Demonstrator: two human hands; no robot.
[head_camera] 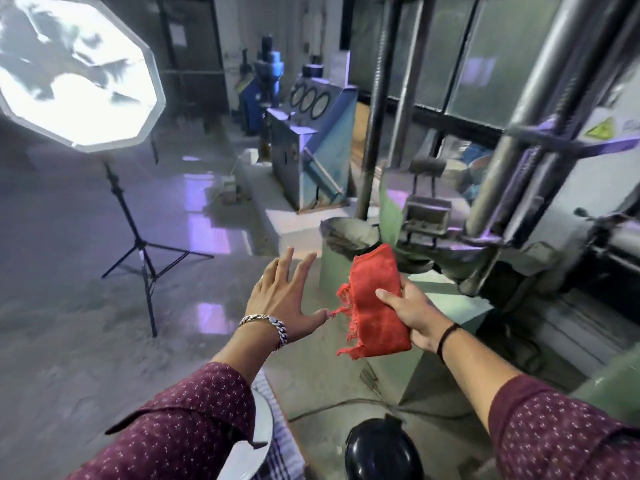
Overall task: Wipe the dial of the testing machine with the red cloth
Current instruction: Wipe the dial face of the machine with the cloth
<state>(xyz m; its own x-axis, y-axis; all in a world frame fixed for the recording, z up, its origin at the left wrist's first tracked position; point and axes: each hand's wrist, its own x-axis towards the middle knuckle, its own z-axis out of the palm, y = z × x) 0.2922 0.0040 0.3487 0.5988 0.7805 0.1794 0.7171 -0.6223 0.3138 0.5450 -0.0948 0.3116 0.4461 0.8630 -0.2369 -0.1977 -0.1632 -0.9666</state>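
Workshop w/ a dusty grey concrete floor, glossy in patches where purple light reflects. Biggest thing on the right is the testing machine: tall steel columns, grey and dull, w/ greenish painted base blocks below. Which dial is meant I can't tell; the only round gauges in view are three dark-rimmed ones on a blue-grey sheet-metal console further back, well apart from the hands. No dial face on the near machine shows from here.

Left, an octagonal softbox, bright white fabric, on a thin black tripod stand. A battered round metal bucket sits at the machine's foot.

Progress, as I judge it: early. Cloth is in hand, but no wiping yet, nothing touching a dial. Left to do: get to the dial, press, rub.

Red cloth is folded into a thick oblong pad, coarse weave, frayed threads along its left edge. Right hand is clamped on it, thumb over the top, fingers under. Left hand is empty, fingers spread wide, thumb near the fray; chunky silver chain bracelet at the wrist. Sleeves maroon w/ small white dots.
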